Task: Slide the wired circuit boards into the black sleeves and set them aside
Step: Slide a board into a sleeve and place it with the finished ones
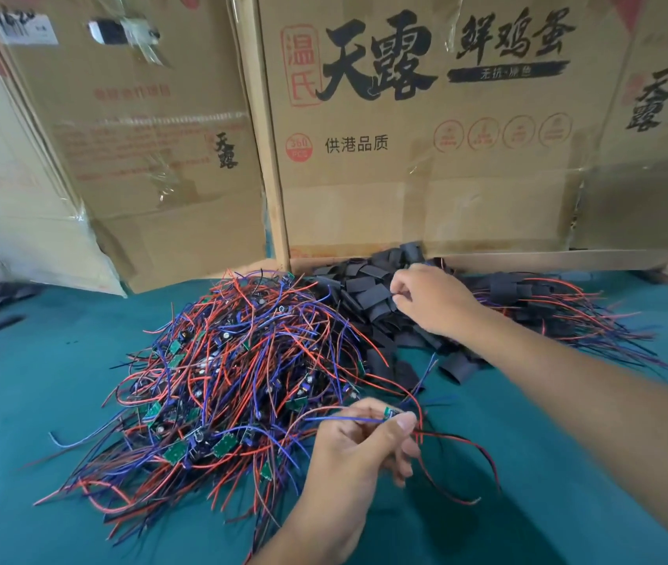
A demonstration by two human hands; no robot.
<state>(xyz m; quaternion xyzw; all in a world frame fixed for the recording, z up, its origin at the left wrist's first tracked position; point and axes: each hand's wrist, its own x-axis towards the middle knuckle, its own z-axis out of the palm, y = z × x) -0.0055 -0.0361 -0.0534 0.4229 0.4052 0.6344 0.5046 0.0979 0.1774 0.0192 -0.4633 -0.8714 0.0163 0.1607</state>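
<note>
Pinching a wired circuit board [390,414] in the left hand [359,446], wires trailing sideways, while right hand [432,297] fingers curled onto black sleeves [369,297] beyond (hold unclear).

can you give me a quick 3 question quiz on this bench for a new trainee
1. True or false: the left hand holds nothing.
2. The right hand reaches into which heap? A) tangled wired boards B) black sleeves C) sleeved boards
3. Fill in: the heaps lie on a ____ green mat in front of cardboard boxes.

Key: 1 false, it pinches a wired circuit board; 2 B; 3 teal.
</note>
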